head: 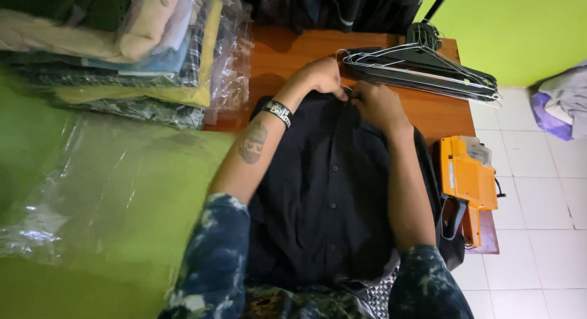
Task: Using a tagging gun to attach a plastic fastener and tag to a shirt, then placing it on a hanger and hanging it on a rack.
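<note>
Two blue-and-white blotchy sleeves are sitting closest to us, and the bare arms are reaching out from them over a black button-up cloth shirt [324,190] that is lying flat on the brown wooden table [440,114]. Both hands are meeting at the top of the shirt, right at the collar. The left hand [322,75] is curling shut and pinching the collar cloth, and the right hand [374,103] is closing on the cloth just beside it (the fingertips are hiding, so the exact pinch is hard to see). A black band with white marks [278,113] is hugging the left wrist. The shirt is looking soft, thin and light, so it is likely going to flop and wrinkle; holding it by the collar or the button edge seems the best spot. A pile of thin dark wire-and-plastic hangers [428,68] is resting near the hands at the far side. An orange plastic tag gun [468,178] is lying just beside the shirt. A stack of folded clothes in clear bags [122,50] is sitting well apart.
</note>
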